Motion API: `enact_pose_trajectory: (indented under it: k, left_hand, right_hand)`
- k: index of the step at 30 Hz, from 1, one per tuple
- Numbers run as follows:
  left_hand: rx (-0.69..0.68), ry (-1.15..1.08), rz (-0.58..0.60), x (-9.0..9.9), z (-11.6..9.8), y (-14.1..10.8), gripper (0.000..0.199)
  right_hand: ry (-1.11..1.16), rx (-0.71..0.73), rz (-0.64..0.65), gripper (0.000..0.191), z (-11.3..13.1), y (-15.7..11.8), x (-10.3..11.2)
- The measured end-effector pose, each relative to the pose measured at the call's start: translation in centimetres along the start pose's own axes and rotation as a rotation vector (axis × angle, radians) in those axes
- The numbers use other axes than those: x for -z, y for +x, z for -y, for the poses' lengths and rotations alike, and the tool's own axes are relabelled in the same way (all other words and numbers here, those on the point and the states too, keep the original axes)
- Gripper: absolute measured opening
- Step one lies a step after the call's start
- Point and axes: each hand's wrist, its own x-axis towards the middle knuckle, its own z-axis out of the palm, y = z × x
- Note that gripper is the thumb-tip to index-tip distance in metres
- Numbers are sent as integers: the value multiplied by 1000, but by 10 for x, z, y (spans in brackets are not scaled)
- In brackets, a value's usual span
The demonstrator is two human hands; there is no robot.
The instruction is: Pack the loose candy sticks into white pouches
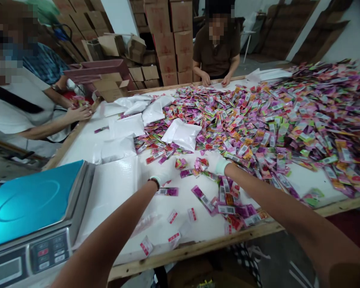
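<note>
White-gloved left hand (163, 170), dark bracelet (154, 183), white-gloved right hand (213, 162), pale green cuff (222, 165)

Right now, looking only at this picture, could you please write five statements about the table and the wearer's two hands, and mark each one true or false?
1. The blue-topped scale stands at the left edge of the picture. True.
2. The left hand is bare. False: it is gloved in white.
3. The right hand has colourful packets at its fingers. True.
4. The dark bracelet is on the right wrist. False: it is on the left.
5. A white pouch lies on the edge of the packet heap. True.
</note>
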Motion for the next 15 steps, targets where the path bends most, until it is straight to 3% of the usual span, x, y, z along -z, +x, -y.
enact_pose_trajectory:
  k: [6,10,13,15]
  left_hand:
    - [-70,-30,-114,31,9,-17,40]
    - [-142,-21,-207,50,19,-35,37]
    - [-208,31,-214,63,30,-49,37]
    - [-230,38,-186,70,34,-58,38]
  right_hand:
    - [16,6,-154,33,-22,-12,18]
    - [-78,-156,-291,38,-42,-20,32]
    - [58,-249,-403,38,-48,-25,38]
    - [192,-232,-385,32,-42,-25,34]
